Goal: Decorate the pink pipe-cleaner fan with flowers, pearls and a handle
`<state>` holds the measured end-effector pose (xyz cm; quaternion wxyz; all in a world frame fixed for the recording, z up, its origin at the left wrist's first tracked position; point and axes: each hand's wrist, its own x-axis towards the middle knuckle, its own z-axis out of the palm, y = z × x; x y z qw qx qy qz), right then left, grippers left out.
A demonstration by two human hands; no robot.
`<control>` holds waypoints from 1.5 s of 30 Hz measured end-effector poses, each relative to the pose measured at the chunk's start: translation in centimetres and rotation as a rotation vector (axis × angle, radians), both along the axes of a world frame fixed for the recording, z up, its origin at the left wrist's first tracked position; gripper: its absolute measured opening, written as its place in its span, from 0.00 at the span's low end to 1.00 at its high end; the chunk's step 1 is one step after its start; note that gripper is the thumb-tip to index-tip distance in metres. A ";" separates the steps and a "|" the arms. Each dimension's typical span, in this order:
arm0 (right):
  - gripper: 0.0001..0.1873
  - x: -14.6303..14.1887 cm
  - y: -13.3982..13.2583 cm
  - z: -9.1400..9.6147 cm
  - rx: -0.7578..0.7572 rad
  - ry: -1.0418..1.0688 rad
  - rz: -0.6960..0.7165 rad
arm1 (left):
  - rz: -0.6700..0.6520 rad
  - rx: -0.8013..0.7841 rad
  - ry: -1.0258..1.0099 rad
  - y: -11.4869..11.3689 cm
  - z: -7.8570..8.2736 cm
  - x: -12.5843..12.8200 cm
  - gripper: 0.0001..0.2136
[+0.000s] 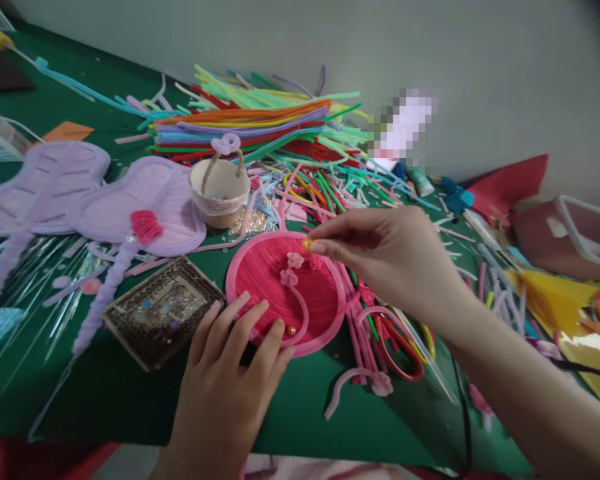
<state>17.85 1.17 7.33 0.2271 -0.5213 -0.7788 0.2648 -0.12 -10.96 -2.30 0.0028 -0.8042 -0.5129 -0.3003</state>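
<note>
A round pink disc (316, 303) wound from pipe cleaners lies on the green table (105, 393). Small pink flower shapes (294, 261) sit on it, with a curved pink stem below them. My left hand (227, 390) rests with its fingers spread on the disc's near edge, beside a small orange bead (291, 330). My right hand (387, 257) reaches in from the right and pinches a small yellow bead (307, 244) between thumb and forefinger, just above the flowers.
A heap of coloured pipe cleaners (260, 123) fills the back of the table. Two lilac fan shapes (105, 207), a small cream basket (220, 192) and a woven tray of beads (163, 312) lie to the left. Loose pink loops (390, 347) and coloured paper (555, 300) lie right.
</note>
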 end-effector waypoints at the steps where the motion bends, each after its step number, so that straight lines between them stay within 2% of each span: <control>1: 0.03 0.1 0.0 -0.2 -0.003 -0.019 0.015 | -0.004 -0.003 -0.001 0.0 0.0 0.0 0.11; 4: 0.04 0.0 -0.1 -1.8 -0.071 -0.059 0.088 | 0.022 0.003 -0.028 0.0 0.0 0.1 0.09; 7: 0.05 -0.3 -0.3 -3.8 -0.097 -0.050 0.100 | 0.021 -0.010 -0.031 -0.1 0.1 0.1 0.09; 11: 0.08 -0.6 -0.5 -5.0 -0.106 -0.051 0.111 | 0.028 -0.010 -0.049 -0.2 0.0 0.3 0.09; 14: 0.10 -0.5 -0.6 -4.7 -0.125 -0.068 0.130 | 0.048 0.006 -0.052 -0.2 -0.2 0.5 0.09; 17: 0.06 0.1 0.0 -2.8 -0.120 0.031 0.116 | 0.022 0.033 -0.034 -0.2 -0.2 0.3 0.12; 18: 0.04 0.2 0.5 -2.0 -0.082 0.094 0.075 | 0.010 0.036 -0.038 -0.2 -0.1 0.1 0.14; 20: 0.08 0.3 1.6 -0.3 0.040 0.177 -0.028 | 0.022 0.046 -0.070 0.0 0.3 -0.3 0.17; 22: 0.08 -0.1 2.9 0.6 0.139 0.076 -0.030 | 0.067 0.070 -0.103 0.3 0.8 -0.7 0.17; 25: 0.05 -1.5 4.6 -0.1 0.064 -0.236 0.189 | 0.143 0.080 -0.049 1.0 1.3 -1.4 0.17; 27: 0.04 -2.4 5.2 -1.3 0.025 -0.264 0.272 | 0.159 0.058 -0.009 1.7 1.2 -1.9 0.17; 29: 0.09 -2.5 5.2 -2.1 0.024 -0.261 0.302 | 0.157 0.028 0.003 2.3 0.9 -2.2 0.17; 32: 0.17 -0.7 4.3 -1.5 0.057 -0.233 0.261 | 0.131 -0.004 0.025 3.1 0.6 -2.3 0.17; 34: 0.15 1.7 3.2 -0.4 0.081 -0.192 0.189 | 0.149 -0.008 0.003 3.5 0.8 -1.9 0.17; 36: 0.09 4.6 1.8 0.6 0.105 -0.115 0.058 | 0.188 -0.040 -0.041 3.8 1.3 -1.2 0.17; 38: 0.10 7.3 0.2 0.9 0.091 -0.080 -0.056 | 0.198 -0.083 -0.048 4.0 1.7 -0.7 0.17; 42: 0.13 11.2 -3.0 -0.4 -0.013 0.007 -0.249 | 0.144 -0.088 0.129 3.9 1.6 -1.2 0.18; 45: 0.14 12.9 -5.2 -2.0 -0.115 0.073 -0.329 | 0.139 -0.077 0.137 3.6 1.4 -1.9 0.15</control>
